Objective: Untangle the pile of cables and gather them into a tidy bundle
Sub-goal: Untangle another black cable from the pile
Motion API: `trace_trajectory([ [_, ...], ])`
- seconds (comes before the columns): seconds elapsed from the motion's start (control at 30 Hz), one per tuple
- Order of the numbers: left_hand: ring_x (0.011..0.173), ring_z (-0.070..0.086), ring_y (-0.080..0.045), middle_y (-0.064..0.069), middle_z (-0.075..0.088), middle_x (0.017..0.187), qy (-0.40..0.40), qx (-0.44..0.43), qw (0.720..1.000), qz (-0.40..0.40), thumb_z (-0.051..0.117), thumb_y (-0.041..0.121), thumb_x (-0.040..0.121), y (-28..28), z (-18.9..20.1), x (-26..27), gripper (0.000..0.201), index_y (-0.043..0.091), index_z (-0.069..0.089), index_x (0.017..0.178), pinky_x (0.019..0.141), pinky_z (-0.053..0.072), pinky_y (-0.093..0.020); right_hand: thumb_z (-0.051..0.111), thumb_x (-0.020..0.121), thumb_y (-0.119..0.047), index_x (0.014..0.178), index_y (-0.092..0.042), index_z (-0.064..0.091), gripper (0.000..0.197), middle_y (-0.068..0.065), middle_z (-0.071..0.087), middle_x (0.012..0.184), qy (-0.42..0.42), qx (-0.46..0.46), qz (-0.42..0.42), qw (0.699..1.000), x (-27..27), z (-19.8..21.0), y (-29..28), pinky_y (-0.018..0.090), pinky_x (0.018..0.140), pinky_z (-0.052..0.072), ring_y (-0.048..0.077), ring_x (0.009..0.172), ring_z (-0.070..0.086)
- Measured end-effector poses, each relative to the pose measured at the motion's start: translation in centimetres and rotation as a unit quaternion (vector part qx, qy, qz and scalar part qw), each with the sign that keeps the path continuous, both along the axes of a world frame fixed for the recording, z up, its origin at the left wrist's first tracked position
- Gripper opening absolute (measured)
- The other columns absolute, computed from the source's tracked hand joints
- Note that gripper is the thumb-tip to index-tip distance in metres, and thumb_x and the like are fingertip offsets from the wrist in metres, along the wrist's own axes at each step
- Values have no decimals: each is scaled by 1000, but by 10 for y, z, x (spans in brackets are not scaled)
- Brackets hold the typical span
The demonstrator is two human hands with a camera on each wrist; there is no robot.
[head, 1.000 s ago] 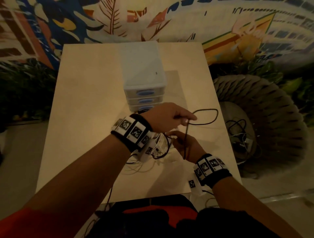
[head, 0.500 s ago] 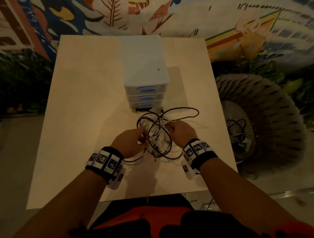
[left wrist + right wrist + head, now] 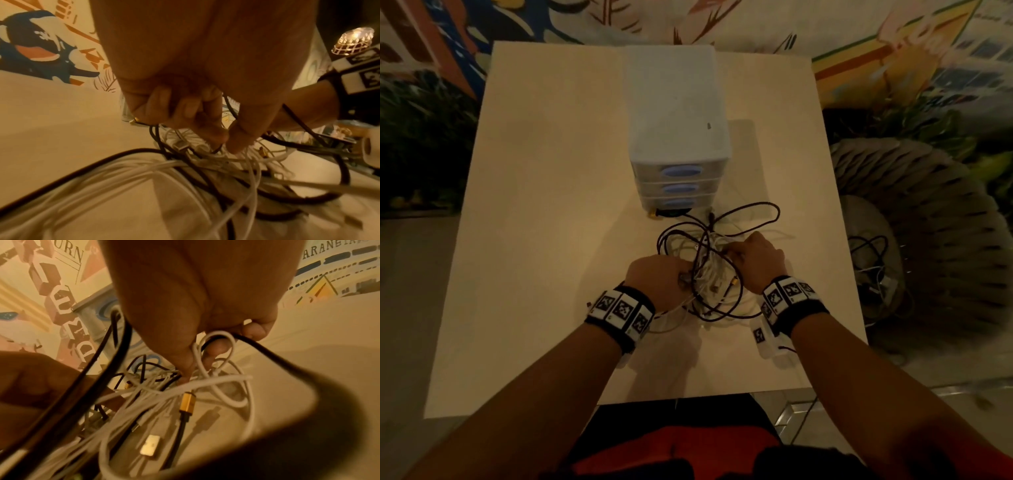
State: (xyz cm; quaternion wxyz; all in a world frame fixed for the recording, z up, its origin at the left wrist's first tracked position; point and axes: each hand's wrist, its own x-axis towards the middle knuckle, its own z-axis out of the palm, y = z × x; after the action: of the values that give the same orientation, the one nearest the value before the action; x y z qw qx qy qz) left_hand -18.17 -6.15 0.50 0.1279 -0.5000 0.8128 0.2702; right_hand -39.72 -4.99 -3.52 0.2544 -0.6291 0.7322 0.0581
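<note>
On the wall mural (image 3: 61, 280) in the right wrist view, thin capitals at the top left read "URN", the start cut off by the frame edge; below them block letters run downward, of which "U", "M", "D" can be made out. At the top right, the painted wall shows "ARANBIA", its end cut off

Head view looks down; both wrist views closely share the cables (image 3: 709, 270)
</note>
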Motion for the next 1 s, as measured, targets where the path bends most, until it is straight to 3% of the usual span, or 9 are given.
trace_trajectory([
  [0.17, 97, 66, -24, 3, 72, 103, 8, -34, 999, 37, 48, 49, 96, 1, -6, -1, 30, 46, 66, 121, 70, 42, -27, 44, 103, -48, 125, -38, 66, 32, 5, 49, 115, -49, -17, 12, 999, -3, -4, 5, 44, 89, 41, 30, 109, 53],
  [0.33, 108, 64, -25, 4, 70, 117, 43, -23, 996, 76, 54, 40, 96, -7, -5, 6, 32, 51, 65, 125, 83, 49, -31, 50, 99, -52, 117, -40, 71, 30, -1, 52, 126, -93, -62, 12, 994, -6, -3, 9, 47, 93, 44, 28, 113, 53],
  [0.43, 108, 63, -25, 3, 68, 114, 72, -42, 993, 80, 58, 43, 96, -12, -4, 11, 32, 52, 64, 125, 81, 47, -29, 53, 94, -55, 108, -43, 73, 27, -3, 55, 129, -118, -134, 29, 983, -6, 1, 14, 45, 88, 43, 26, 105, 55],
  [0.53, 101, 63, -25, 1, 66, 102, 112, -40, 989, 83, 64, 42, 93, -14, -6, 17, 30, 47, 68, 122, 77, 45, -29, 61, 95, -36, 106, -38, 75, 18, -2, 60, 117, -142, -200, 53, 968, -4, 3, 18, 41, 86, 41, 23, 103, 56],
  [0.63, 92, 63, -23, 11, 55, 85, 177, -27, 975, 131, 60, 40, 88, -13, -15, 26, 32, 43, 72, 118, 76, 43, -28, 55, 97, -23, 112, -24, 74, 24, 1, 63, 102, -220, -196, 83, 952, -3, 7, 17, 32, 88, 44, 22, 97, 60],
  [0.73, 85, 61, -24, 11, 50, 81, 191, -64, 964, 172, 63, 33, 92, -12, -21, 34, 33, 38, 70, 124, 75, 46, -31, 49, 99, -20, 117, -18, 72, 29, -11, 54, 93, -279, -163, 57, 944, -4, 7, 17, 21, 84, 36, 7, 89, 52],
  [0.83, 81, 65, -13, 11, 65, 89, 228, -65, 944, 230, 70, 29, 91, -10, -19, 35, 29, 35, 67, 119, 76, 53, -29, 54, 100, -22, 115, -24, 73, 24, -13, 50, 83, -273, -124, 26, 954, -3, 10, 15, 28, 76, 39, 8, 80, 52],
  [0.93, 72, 66, -4, 11, 69, 85, 256, -45, 926, 275, 73, 31, 88, -7, -20, 29, 29, 24, 48, 100, 60, 48, -19, 62, 98, -35, 113, -24, 76, 23, 1, 69, 99, -221, -88, 50, 970, 4, 15, 10, 24, 79, 39, 20, 96, 63],
  [1.0, 72, 65, -12, 9, 68, 81, 235, -45, 941, 240, 73, 28, 87, -5, -21, 27, 27, 22, 48, 93, 61, 45, -23, 59, 100, -39, 115, -25, 76, 27, 0, 73, 115, -208, -67, 42, 975, 8, 15, 5, 25, 87, 43, 20, 108, 64],
])
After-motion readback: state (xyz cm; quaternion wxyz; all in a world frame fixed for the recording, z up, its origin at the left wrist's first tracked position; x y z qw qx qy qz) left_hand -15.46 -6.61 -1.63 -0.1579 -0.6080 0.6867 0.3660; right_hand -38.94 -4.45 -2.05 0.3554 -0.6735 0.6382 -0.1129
